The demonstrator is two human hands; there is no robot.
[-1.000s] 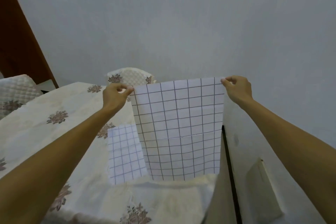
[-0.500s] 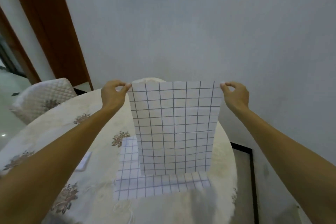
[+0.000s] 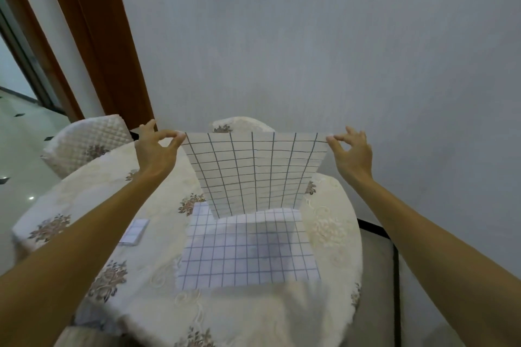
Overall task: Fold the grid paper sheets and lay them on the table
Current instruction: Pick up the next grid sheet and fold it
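Round floral-clothed surface (image 3: 93, 191) beneath a white grid paper sheet (image 3: 255, 175), corners in the pinching grip of left hand (image 3: 155, 149) and right hand (image 3: 352, 155); a slip could skew the fold.

Thin matt paper is showing in the raised grid paper sheet (image 3: 255, 175) and the flat grid paper sheet (image 3: 248, 251) on a cream embroidered cloth tablecloth (image 3: 84, 205), while a quilted fabric chair cover (image 3: 84, 141), a smooth reddish-brown wooden door frame (image 3: 93, 36) and a matt grey wall (image 3: 310, 36) are bordering glossy floor tiles (image 3: 17, 149).
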